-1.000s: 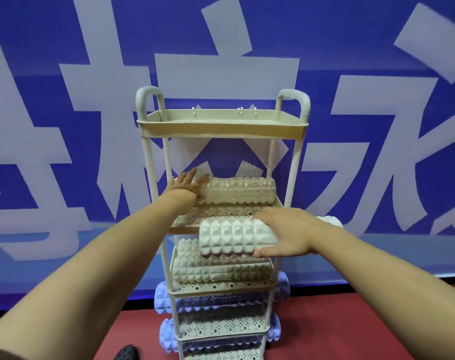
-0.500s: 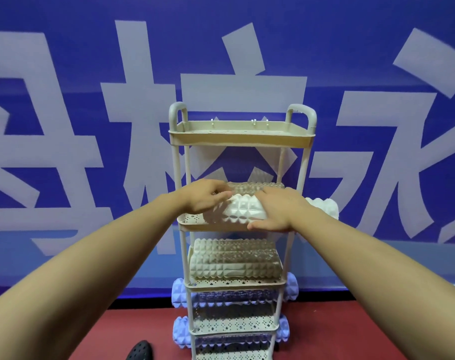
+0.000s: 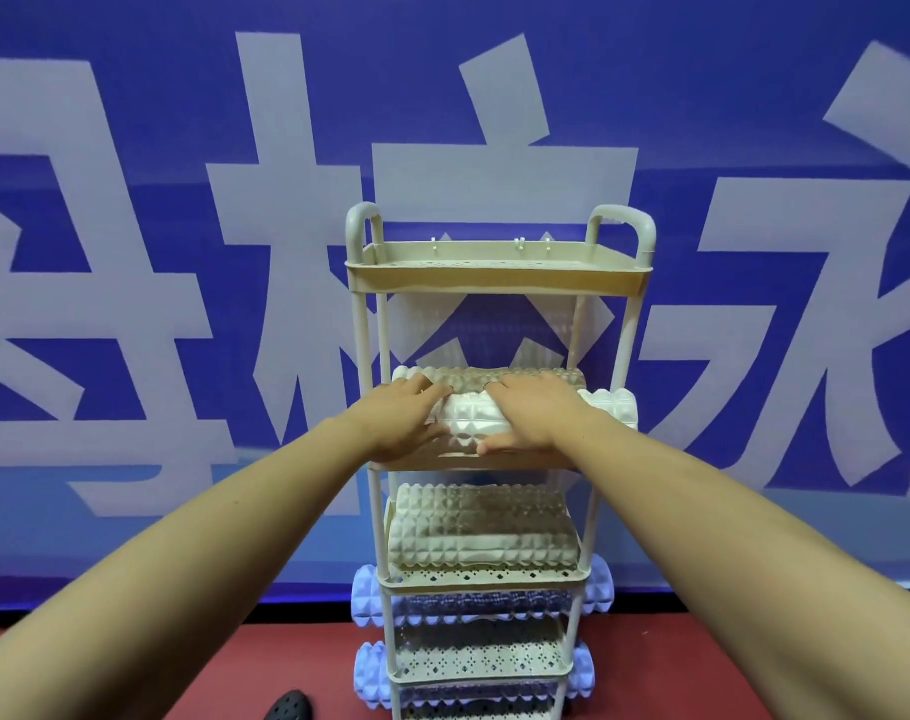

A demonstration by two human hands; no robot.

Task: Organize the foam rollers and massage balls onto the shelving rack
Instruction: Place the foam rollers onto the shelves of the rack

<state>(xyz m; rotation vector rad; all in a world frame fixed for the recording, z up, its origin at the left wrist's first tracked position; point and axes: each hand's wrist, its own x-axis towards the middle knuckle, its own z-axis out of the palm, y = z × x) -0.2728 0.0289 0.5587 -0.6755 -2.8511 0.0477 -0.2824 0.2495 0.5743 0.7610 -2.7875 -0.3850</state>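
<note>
A white studded foam roller (image 3: 471, 420) lies across the front of the second shelf of the beige shelving rack (image 3: 494, 275). My left hand (image 3: 403, 420) grips its left part and my right hand (image 3: 528, 415) grips its middle, fingers over the top, thumbs below. Its right end (image 3: 611, 410) sticks out past the rack's right post. A second white roller (image 3: 499, 377) lies behind it on the same shelf. Two more white rollers (image 3: 481, 527) lie on the third shelf. Lavender rollers (image 3: 367, 600) occupy the lower shelves.
The rack's top tray has nothing visible in it. A blue banner with large white characters (image 3: 182, 304) hangs right behind the rack. Red floor (image 3: 676, 667) lies below, with a dark shoe (image 3: 289, 708) at the bottom left.
My right hand lifted the white roller from in front of the third shelf up onto the second shelf. My left hand left the rear roller and came round the front one.
</note>
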